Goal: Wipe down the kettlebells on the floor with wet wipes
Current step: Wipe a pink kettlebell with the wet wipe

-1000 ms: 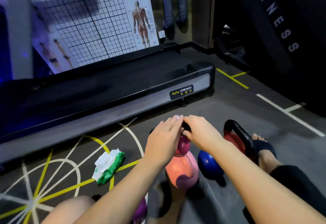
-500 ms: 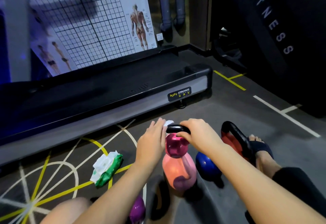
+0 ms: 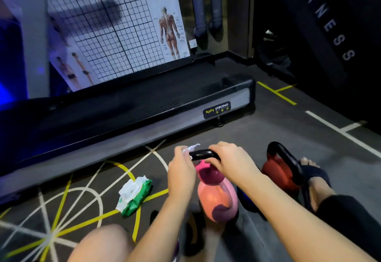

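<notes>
the magenta kettlebell (image 3: 208, 176) was raised off the floor (image 3: 288, 138), hanging over the pink-and-orange kettlebell (image 3: 217, 200) that stood below it. the right hand (image 3: 231, 161) was closed round the right part of the black handle (image 3: 203, 154) and bore the weight. the left hand (image 3: 181, 171) had its fingers (image 3: 179, 151) pinched shut on a white wet wipe (image 3: 192, 148), pressed to the handle's left end. a red kettlebell (image 3: 278, 171) with a tall black handle stood on the floor just to the right, touching or nearly touching a sandalled foot (image 3: 311, 173); a dark blue kettlebell showed only as a sliver under the right forearm. the green wipe pack (image 3: 135, 196) lay on the floor's yellow lines to the left, near the treadmill's (image 3: 144, 113) front edge, a sheet standing out of its opening.

risks, as judged: a damp handle might have slipped in the one-handed hold, dropping the bell onto the one beneath or toward the bare toes; rubbing sideways could have swung the hanging bell into its neighbour; the pack, left open, would probably have let its sheets dry out.
</notes>
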The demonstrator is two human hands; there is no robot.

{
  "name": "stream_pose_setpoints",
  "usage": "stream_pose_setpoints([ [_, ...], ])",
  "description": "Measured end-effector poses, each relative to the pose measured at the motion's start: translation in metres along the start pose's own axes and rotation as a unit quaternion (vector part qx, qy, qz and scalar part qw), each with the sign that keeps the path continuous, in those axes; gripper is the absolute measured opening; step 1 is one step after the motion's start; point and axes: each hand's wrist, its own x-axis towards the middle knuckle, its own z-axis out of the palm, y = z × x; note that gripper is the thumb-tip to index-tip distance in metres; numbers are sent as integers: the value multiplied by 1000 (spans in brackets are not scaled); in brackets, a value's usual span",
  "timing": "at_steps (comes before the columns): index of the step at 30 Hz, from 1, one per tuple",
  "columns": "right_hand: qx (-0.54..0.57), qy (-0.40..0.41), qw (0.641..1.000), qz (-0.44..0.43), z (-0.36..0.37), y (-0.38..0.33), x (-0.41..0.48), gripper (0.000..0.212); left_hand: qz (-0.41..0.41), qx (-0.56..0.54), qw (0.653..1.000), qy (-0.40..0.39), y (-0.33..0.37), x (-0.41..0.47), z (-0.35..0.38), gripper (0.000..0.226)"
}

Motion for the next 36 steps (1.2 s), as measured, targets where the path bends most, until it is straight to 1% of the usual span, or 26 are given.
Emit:
stream_pose_setpoints([
  [3, -2, -3, 1000, -6, 2, 0, 1, 28, -133, -41, 990, 8, -28, 17, 1, 29],
  [4, -1, -2, 1000, -6, 2, 1, 1, 28, -158, -51, 986, 2, -35, 22, 1, 30],
  [6, 5, 2, 1000, -1, 2, 5, 1, 27, -156, -76, 985, -1, -39, 25, 4, 28],
  [8, 19, 9, 1000, 9, 0, 12, 2, 25, -135, -133, 982, 12, -30, 23, 5, 25],
  [10, 37, 10, 999, 11, -3, 19, 1, 23, -93, -169, 981, 15, -19, 16, 6, 18],
  [12, 50, 12, 999, 12, -5, 24, -1, 21, -48, -171, 984, 9, -15, 11, 5, 13],
  [13, 56, 16, 998, 16, -5, 25, -3, 20, -41, -180, 983, 7, -18, 12, 6, 13],
  [14, 62, 25, 998, 21, -5, 25, -5, 19, -50, -191, 980, 6, -21, 15, 8, 14],
  [16, 69, 45, 996, 30, -2, 26, -6, 19, -106, -222, 969, -19, -31, 25, 16, 12],
  [17, 69, 53, 996, 35, 0, 27, -6, 20, -136, -259, 956, -39, -35, 31, 20, 11],
  [19, 67, 62, 995, 40, 1, 30, -5, 23, -201, -349, 913, -65, -37, 37, 27, 17],
  [20, 63, 64, 995, 39, 2, 32, -5, 24, -217, -374, 899, -70, -34, 36, 30, 17],
  [22, 60, 65, 995, 38, 0, 35, -5, 25, -212, -386, 896, -57, -29, 32, 34, 19],
  [24, 63, 67, 995, 40, -1, 38, -5, 24, -188, -409, 892, -41, -27, 25, 37, 24],
  [25, 65, 68, 995, 42, -1, 39, -4, 24, -177, -415, 891, -47, -27, 22, 39, 32],
  [27, 65, 71, 994, 46, -1, 40, -5, 23, -180, -434, 879, -84, -25, 16, 41, 46],
  [28, 66, 70, 994, 45, 0, 41, -5, 23, -181, -433, 877, -101, -27, 15, 41, 46],
  [31, 67, 68, 994, 47, 0, 41, -5, 26, -188, -363, 902, -139, -34, 16, 47, 36],
  [32, 66, 68, 995, 45, 1, 41, -5, 28, -200, -349, 902, -157, -33, 16, 46, 34],
  [34, 65, 68, 995, 39, 1, 40, -4, 30, -227, -360, 888, -173, -31, 17, 42, 33],
  [36, 64, 72, 995, 37, 2, 40, -4, 30, -229, -405, 873, -148, -28, 19, 37, 30],
])
